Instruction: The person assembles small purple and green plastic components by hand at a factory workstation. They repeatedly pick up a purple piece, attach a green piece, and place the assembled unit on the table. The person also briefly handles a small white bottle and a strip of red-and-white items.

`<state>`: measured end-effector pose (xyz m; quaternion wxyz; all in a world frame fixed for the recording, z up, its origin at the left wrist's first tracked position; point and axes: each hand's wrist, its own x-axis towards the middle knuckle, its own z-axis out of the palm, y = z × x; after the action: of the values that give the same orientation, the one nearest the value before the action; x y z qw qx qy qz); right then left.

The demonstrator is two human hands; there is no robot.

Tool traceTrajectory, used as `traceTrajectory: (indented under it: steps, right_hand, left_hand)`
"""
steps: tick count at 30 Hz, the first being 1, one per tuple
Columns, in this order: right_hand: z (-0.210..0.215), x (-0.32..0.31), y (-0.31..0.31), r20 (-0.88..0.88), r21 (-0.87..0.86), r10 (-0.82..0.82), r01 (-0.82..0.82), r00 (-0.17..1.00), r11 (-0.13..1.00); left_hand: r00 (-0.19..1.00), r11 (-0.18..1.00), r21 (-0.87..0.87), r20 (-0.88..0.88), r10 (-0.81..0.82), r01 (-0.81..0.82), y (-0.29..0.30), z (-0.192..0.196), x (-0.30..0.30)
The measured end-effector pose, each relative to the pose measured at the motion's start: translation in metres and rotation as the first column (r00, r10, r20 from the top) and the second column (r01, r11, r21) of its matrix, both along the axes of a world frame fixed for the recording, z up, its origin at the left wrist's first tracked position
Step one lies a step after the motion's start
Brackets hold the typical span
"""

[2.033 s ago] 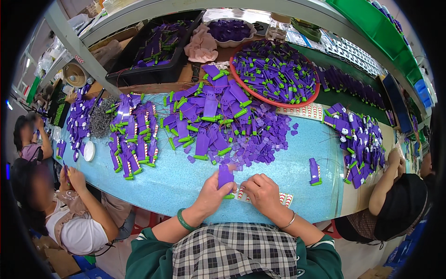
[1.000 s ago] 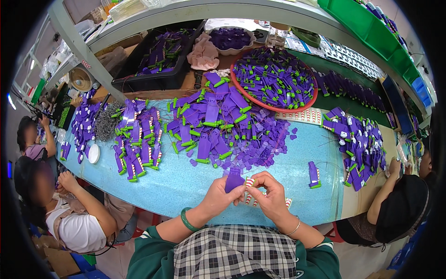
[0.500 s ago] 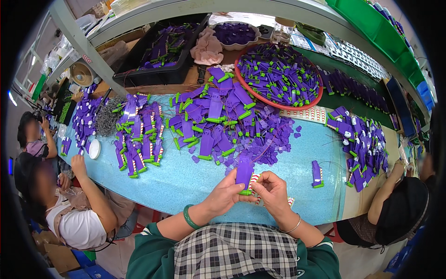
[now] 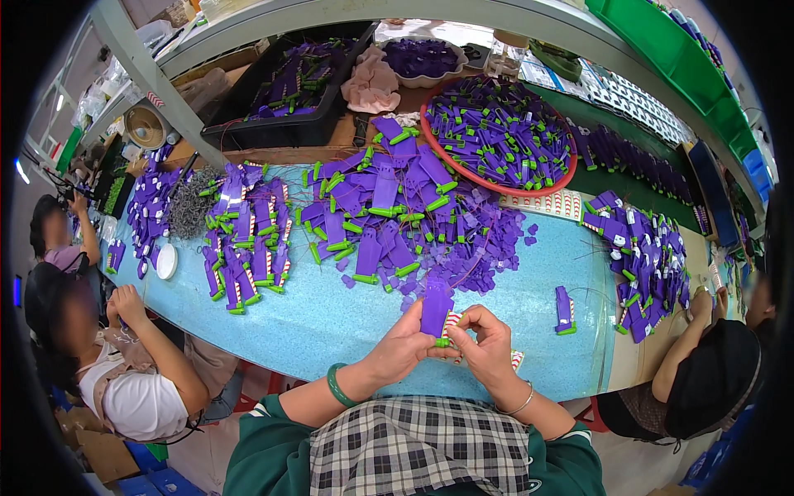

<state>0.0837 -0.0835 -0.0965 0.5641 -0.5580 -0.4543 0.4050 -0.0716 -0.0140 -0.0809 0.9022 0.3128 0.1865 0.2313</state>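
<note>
A workshop, shown by heaped purple parts (image 4: 385, 190) and co-workers (image 4: 142, 407) along one table (image 4: 529, 306).

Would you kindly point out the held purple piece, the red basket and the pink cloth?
Held purple piece (image 4: 436, 310): head view, its flat purple face.
Red basket (image 4: 529, 193): head view, its near rim.
Pink cloth (image 4: 370, 81): head view, its crumpled middle.

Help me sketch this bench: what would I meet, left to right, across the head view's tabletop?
Round white item, striped purple-and-green pile, held purple piece, lone purple-and-green piece, rightmost purple pile.
</note>
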Motion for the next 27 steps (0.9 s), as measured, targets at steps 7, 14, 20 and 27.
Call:
traceTrajectory:
  steps: [7, 14, 20, 27]
  right_hand:
    - [0.0, 0.0, -0.002, 0.078, 0.045, -0.027, 0.023, 0.997, 0.999]
    - [0.012, 0.008, 0.002, 0.494, 0.279, -0.143, -0.001, 0.858, 0.96]
    - [0.016, 0.002, 0.006, 0.184, 0.057, 0.102, -0.114, 0.978, 0.992]
    - [0.022, 0.003, 0.007, 0.017, -0.053, 0.282, -0.281, 0.959, 0.958]
  left_hand:
    - [0.969, 0.944, 0.326, -0.244, 0.032, 0.051, -0.003, 0.01, 0.003]
    - [0.989, 0.928, 0.368, -0.146, 0.003, 0.052, -0.01, -0.002, 0.0]
    - [0.985, 0.983, 0.076, 0.029, -0.17, 0.167, -0.005, -0.011, -0.001]
    - [0.917, 0.867, -0.298, 0.136, -0.375, 0.399, -0.015, -0.017, 0.01]
